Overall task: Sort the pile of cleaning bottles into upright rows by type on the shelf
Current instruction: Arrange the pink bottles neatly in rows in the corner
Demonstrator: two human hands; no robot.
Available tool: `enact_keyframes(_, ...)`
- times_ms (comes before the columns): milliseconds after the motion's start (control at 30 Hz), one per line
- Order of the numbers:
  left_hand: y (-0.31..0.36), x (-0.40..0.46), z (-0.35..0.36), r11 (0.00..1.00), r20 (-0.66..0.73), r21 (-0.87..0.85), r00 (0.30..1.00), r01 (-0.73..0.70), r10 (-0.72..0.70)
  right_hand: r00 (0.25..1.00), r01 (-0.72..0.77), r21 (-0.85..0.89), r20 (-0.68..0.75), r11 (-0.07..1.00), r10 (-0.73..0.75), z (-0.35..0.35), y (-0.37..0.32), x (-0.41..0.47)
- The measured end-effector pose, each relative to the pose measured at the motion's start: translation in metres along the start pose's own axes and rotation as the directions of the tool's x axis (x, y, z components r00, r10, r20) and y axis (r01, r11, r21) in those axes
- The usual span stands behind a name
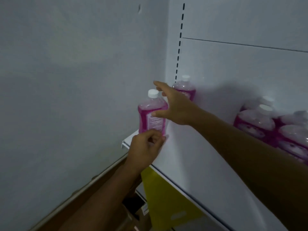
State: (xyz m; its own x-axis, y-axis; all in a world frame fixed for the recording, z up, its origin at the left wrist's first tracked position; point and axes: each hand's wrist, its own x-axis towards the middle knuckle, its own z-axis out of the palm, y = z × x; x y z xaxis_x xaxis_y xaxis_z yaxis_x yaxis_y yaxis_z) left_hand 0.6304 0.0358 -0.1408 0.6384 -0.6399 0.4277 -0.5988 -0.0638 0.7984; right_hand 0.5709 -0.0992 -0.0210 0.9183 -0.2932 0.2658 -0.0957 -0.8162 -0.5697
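Head view: my left hand (146, 144) pinches the base of a pink cleaning bottle (152, 114) at the far left end of the white shelf (191, 155), thumb and fingers curled round its bottom corner, while my right hand (173, 105) comes in from the right with fingers spread, thumb against the bottle's label side and forefinger reaching past its white cap (153, 93). The bottle stands upright, long axis vertical, label turned toward me, close to the shelf's left edge. It lies directly between my two grips: above the left, just left of the right palm. Both hands are on it, so neither is much nearer; the left carries the base, and I judge any next nudge would be toward the back panel or rightward along the row.

A second pink bottle (184, 89) stands upright behind my right hand against the slotted upright (179, 47). Well to the right a cluster of pink bottles (260, 120) sits crowded, blurred. Between them the shelf surface is smooth and white. A grey wall (75, 72) closes the left side; below, a yellow panel (166, 197) and brown cardboard (100, 189) show
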Motion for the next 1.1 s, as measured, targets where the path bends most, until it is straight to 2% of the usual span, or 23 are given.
enact_keyframes(100,-0.009,-0.008,-0.027,1.0,-0.111,-0.011,0.993,0.027,-0.028,0.999,0.037,0.072,-0.002,0.997,-0.037,0.014,0.001,0.01)
enact_keyframes(233,-0.016,-0.006,-0.038,0.99,-0.182,-0.015,0.973,0.142,-0.142,0.989,0.071,-0.014,-0.129,0.997,-0.072,0.013,0.002,0.011)
enact_keyframes(333,-0.012,-0.001,-0.026,0.99,-0.092,-0.006,0.986,0.138,-0.138,0.968,-0.071,-0.097,-0.246,0.993,0.045,0.01,0.001,0.006)
enact_keyframes(433,0.003,0.002,0.002,0.999,0.002,0.049,1.0,0.004,-0.004,0.907,-0.285,-0.096,-0.35,0.954,0.235,0.002,0.003,0.001)
enact_keyframes(500,0.013,0.007,0.026,0.979,-0.005,0.196,0.999,-0.048,0.05,0.874,-0.373,-0.096,-0.369,0.923,0.316,-0.008,0.005,-0.003)
enact_keyframes(567,0.025,0.015,0.043,0.965,-0.062,0.259,0.996,-0.044,0.062,0.874,-0.399,-0.127,-0.352,0.908,0.335,-0.021,0.006,-0.009)
enact_keyframes(633,0.029,0.024,0.051,0.993,-0.041,0.121,0.999,0.005,0.0,0.897,-0.39,-0.125,-0.278,0.912,0.345,-0.037,0.005,-0.022)
enact_keyframes(700,0.028,0.033,0.054,0.992,0.089,-0.115,0.995,0.051,-0.041,0.927,-0.35,-0.055,-0.162,0.935,0.337,-0.054,0.005,-0.034)
enact_keyframes(767,0.025,0.043,0.057,0.946,0.189,-0.315,0.982,0.081,-0.021,0.948,-0.308,-0.022,-0.085,0.951,0.306,-0.072,0.012,-0.045)
enact_keyframes(833,0.026,0.051,0.062,0.897,0.251,-0.434,0.967,0.084,0.03,0.948,-0.319,-0.066,-0.03,0.945,0.318,-0.088,0.019,-0.055)
enact_keyframes(933,0.03,0.062,0.073,0.861,0.344,-0.498,0.935,0.104,0.086,0.948,-0.313,-0.229,-0.02,0.922,0.317,-0.103,0.026,-0.067)
enact_keyframes(1033,0.029,0.075,0.094,0.898,0.429,-0.433,0.893,0.071,0.136,0.948,-0.319,-0.378,-0.14,0.869,0.287,-0.107,0.033,-0.073)
enact_keyframes(1100,0.027,0.084,0.11,0.899,0.473,-0.424,0.873,0.109,0.118,0.922,-0.386,-0.485,-0.237,0.785,0.307,-0.106,0.037,-0.075)
